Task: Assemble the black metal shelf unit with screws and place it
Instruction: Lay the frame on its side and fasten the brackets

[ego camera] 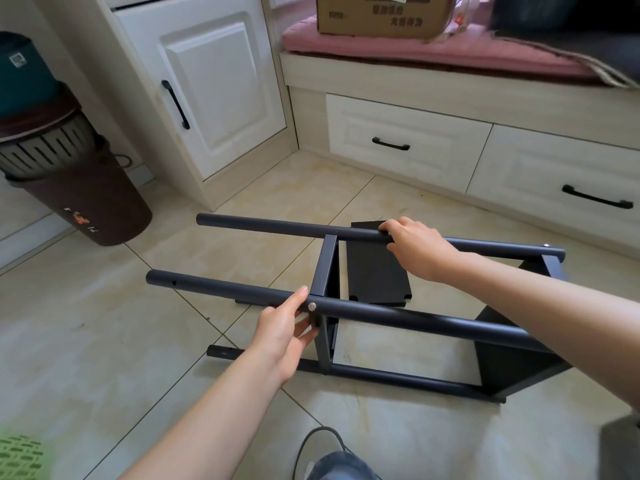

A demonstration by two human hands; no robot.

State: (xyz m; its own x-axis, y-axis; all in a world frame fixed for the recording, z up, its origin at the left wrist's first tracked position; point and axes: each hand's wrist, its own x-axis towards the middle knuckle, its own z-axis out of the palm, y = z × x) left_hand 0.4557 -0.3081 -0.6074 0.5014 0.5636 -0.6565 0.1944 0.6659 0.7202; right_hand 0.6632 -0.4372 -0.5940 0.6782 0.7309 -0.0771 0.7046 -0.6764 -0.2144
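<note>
Two hands' fingers curled round poles of shelf unit (346, 306) on its side, long axis left-right.

The shelf frame (398, 315) is matt black with a bluish-grey sheen on its round poles, set with one silver screw head (312, 307), and a loose shelf panel (375, 271) under it is flat black. The floor tiles (104, 341) are glossy beige with pale yellowish marbling and dark grout lines, while the cabinet door (211, 98) and drawers (408, 140) are cream-white with black handles. A pink cushion (433, 50) carries a brown cardboard box (377, 15); at left a dark brown bin (93, 206) bears orange marks, beneath a grey slotted basket (45, 150) and a teal container (24, 74), and a bright green perforated piece (19, 455) fills the bottom-left corner.
</note>
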